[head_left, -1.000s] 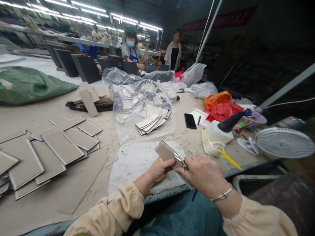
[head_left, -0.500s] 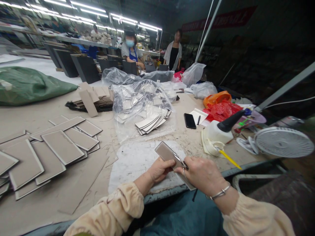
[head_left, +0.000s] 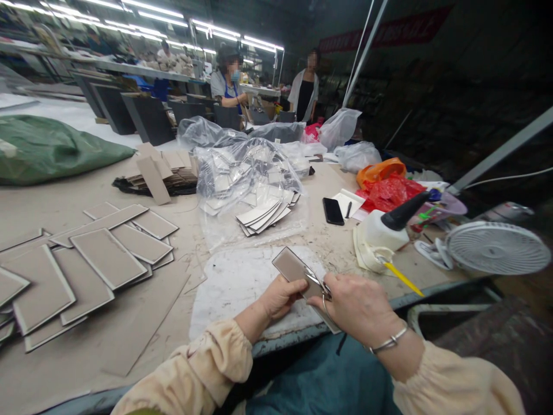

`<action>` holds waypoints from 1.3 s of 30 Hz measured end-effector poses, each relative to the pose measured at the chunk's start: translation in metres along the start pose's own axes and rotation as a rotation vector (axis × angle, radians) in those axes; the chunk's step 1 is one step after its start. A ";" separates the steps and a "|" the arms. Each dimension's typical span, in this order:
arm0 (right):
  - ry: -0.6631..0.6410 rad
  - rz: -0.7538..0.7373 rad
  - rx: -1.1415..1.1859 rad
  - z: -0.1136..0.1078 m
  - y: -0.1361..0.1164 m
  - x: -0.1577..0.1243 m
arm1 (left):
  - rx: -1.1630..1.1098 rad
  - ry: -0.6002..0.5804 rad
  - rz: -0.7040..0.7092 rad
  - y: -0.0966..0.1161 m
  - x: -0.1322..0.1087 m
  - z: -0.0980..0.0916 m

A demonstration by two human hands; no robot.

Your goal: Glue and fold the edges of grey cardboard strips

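Between thumb and fingers, my left hand (head_left: 283,297) holds a beige rectangular panel with a dark edge (head_left: 288,264), tilted over the front of the table. My right hand (head_left: 356,300) is closed around the handles of small metal scissors (head_left: 314,279), whose blades lie along the panel's right edge and look slightly apart. The far part of the panel sticks out beyond my left thumb; its near end shows below my right hand. A white sheet (head_left: 216,288) lies beneath both hands. Left of it are several similar beige panels with pale borders (head_left: 108,257), overlapping in a loose pile.
Behind the sheet lies a clear plastic bag (head_left: 254,167) with several pale pieces. To the right are a phone (head_left: 333,211), a white bottle with black nozzle (head_left: 382,230), red plastic bag (head_left: 389,193) and fan (head_left: 496,248). Two people stand beyond the table.
The scissor blades look slightly wider apart along the panel's edge. My hands stay in nearly the same place. The masked person at the back has turned sideways and raised an arm.
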State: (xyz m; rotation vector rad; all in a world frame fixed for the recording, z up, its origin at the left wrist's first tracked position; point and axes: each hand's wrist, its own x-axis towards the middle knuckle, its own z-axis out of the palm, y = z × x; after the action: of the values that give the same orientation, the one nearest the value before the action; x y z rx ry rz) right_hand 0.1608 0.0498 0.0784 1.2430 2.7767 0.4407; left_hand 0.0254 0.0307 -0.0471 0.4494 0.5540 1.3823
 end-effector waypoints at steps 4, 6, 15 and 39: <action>-0.043 0.004 0.007 -0.002 -0.002 0.003 | 0.027 -0.022 -0.003 0.000 -0.001 0.001; -0.053 0.003 0.009 -0.002 -0.002 0.003 | 0.022 -0.027 -0.002 0.000 -0.001 0.001; -0.057 0.006 0.002 0.000 0.001 -0.002 | -0.032 0.037 -0.012 0.003 -0.001 0.002; -0.116 0.409 0.260 0.115 0.079 -0.003 | -0.010 0.272 -0.066 0.006 0.005 -0.001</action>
State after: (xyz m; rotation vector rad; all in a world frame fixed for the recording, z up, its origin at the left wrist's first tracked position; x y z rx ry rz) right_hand 0.2397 0.1238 -0.0093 1.8395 2.5376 0.0193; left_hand 0.0207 0.0365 -0.0453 0.2337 0.7762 1.3907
